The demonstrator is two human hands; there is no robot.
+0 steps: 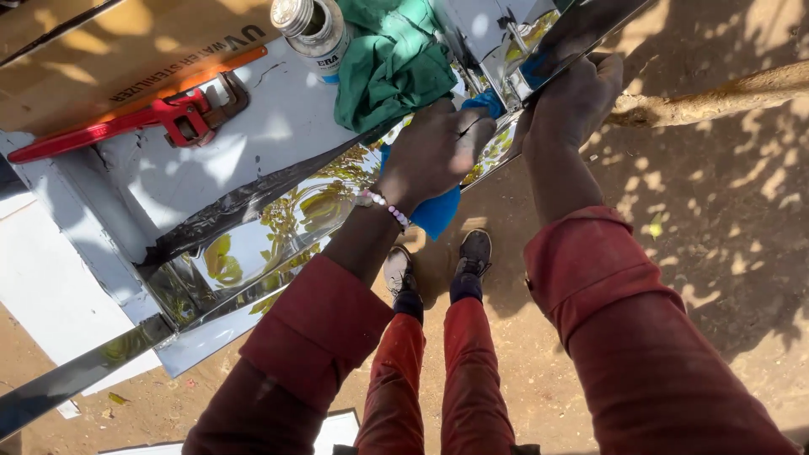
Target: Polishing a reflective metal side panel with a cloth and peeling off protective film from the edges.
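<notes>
My left hand (434,152) presses a blue cloth (438,211) against a shiny mirror-like metal channel (278,223) that runs across a white painted bench. The cloth hangs below my wrist, which wears a bead bracelet. My right hand (573,97) grips the edge of the polished metal piece (581,34) at the upper right, fingers curled over it. Both arms wear rolled red sleeves.
A red pipe wrench (160,114) lies on the white bench top at the left. A capped bottle (316,29) stands near a crumpled green cloth (392,59). A brown cardboard box (101,50) sits behind. Below are sandy ground, my shoes and a tree root (716,101).
</notes>
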